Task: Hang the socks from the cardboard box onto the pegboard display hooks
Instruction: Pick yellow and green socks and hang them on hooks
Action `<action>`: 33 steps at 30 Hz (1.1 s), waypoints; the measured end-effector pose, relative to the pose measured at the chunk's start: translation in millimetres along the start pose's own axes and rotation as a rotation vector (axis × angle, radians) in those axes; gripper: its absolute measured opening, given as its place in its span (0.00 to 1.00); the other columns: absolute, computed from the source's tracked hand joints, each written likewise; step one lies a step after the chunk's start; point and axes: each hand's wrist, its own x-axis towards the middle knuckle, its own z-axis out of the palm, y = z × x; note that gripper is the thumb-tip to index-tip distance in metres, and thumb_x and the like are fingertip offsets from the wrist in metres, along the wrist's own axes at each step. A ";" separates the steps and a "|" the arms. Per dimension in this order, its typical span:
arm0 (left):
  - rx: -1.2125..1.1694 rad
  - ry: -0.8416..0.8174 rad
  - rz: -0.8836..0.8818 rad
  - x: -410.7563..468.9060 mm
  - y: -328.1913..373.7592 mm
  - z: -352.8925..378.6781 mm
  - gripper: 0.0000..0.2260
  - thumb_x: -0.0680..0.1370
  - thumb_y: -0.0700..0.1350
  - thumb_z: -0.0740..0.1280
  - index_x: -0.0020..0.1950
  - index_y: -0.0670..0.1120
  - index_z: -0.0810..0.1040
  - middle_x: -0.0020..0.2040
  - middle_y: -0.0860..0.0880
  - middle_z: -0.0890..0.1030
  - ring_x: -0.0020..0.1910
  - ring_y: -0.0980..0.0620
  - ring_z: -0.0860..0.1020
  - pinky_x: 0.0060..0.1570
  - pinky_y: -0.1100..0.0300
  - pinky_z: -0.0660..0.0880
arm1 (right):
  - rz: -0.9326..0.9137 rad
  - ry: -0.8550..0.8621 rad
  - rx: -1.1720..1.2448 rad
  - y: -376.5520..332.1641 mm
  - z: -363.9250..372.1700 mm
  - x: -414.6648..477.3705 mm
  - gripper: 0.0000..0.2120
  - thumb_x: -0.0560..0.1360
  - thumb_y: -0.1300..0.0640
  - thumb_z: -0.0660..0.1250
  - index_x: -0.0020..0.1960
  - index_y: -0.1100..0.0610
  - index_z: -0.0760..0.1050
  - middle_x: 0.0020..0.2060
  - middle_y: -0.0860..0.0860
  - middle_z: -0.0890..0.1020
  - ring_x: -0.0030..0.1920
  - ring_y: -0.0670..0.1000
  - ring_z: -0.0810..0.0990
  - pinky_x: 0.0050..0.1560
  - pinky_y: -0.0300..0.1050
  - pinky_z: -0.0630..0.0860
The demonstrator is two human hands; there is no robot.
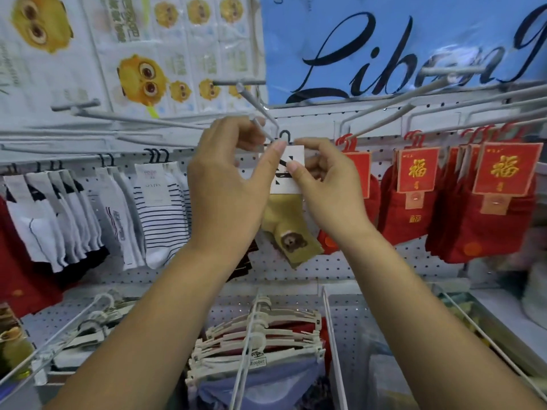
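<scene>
A pair of yellow socks [288,229] with a brown bear print hangs from a white card label [291,176] topped by a small black hanger hook [284,135]. My left hand [228,184] pinches the card's top left corner, and my right hand [328,184] pinches its right edge. The black hook sits at the tip of a grey pegboard display hook [260,127] that juts toward me. The white pegboard [325,267] lies behind. The cardboard box is out of view.
White and striped socks [159,211] hang on hooks to the left, red socks with gold-lettered labels [503,196] to the right. Several bare grey hooks [133,119] jut out above. Below, wire dividers [334,350] and stacked white hangers with garments [257,344] fill the lower shelf.
</scene>
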 end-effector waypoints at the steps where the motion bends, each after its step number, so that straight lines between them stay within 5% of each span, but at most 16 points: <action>1: 0.025 0.024 0.047 3.7 -0.3 0.2 0.08 0.79 0.48 0.72 0.52 0.45 0.81 0.49 0.50 0.82 0.50 0.52 0.80 0.49 0.63 0.74 | -0.015 -0.002 0.002 0.9 3.2 3.3 0.14 0.79 0.62 0.70 0.63 0.55 0.78 0.37 0.44 0.81 0.37 0.36 0.79 0.38 0.28 0.72; 19: 0.050 -0.013 0.273 10.1 -20.6 -10.9 0.07 0.80 0.44 0.71 0.51 0.41 0.85 0.46 0.55 0.80 0.48 0.56 0.75 0.50 0.61 0.74 | 0.054 0.011 -0.126 22.8 3.1 -11.1 0.21 0.79 0.55 0.71 0.71 0.48 0.75 0.41 0.45 0.80 0.37 0.39 0.76 0.45 0.35 0.75; 22: 0.033 -0.038 0.234 1.0 -22.1 -18.6 0.08 0.80 0.46 0.71 0.56 0.44 0.85 0.50 0.57 0.80 0.52 0.54 0.77 0.56 0.56 0.74 | 0.094 0.027 -0.212 15.4 -3.4 -25.9 0.21 0.79 0.52 0.71 0.71 0.47 0.74 0.48 0.44 0.80 0.42 0.42 0.78 0.50 0.42 0.78; 27: 0.078 -0.166 0.166 -30.0 -33.6 -43.1 0.11 0.81 0.49 0.69 0.61 0.46 0.83 0.57 0.54 0.81 0.59 0.50 0.77 0.62 0.47 0.73 | 0.080 0.036 -0.357 -3.5 -13.0 -68.3 0.23 0.78 0.50 0.71 0.72 0.49 0.73 0.57 0.46 0.79 0.50 0.40 0.79 0.51 0.37 0.78; 33: 0.018 -0.374 0.022 -87.8 -39.3 -91.6 0.12 0.81 0.48 0.68 0.63 0.46 0.82 0.60 0.51 0.82 0.61 0.54 0.75 0.62 0.60 0.68 | 0.021 0.002 -0.562 -34.0 -19.8 -158.4 0.20 0.79 0.51 0.70 0.70 0.51 0.75 0.59 0.43 0.78 0.60 0.44 0.77 0.59 0.44 0.77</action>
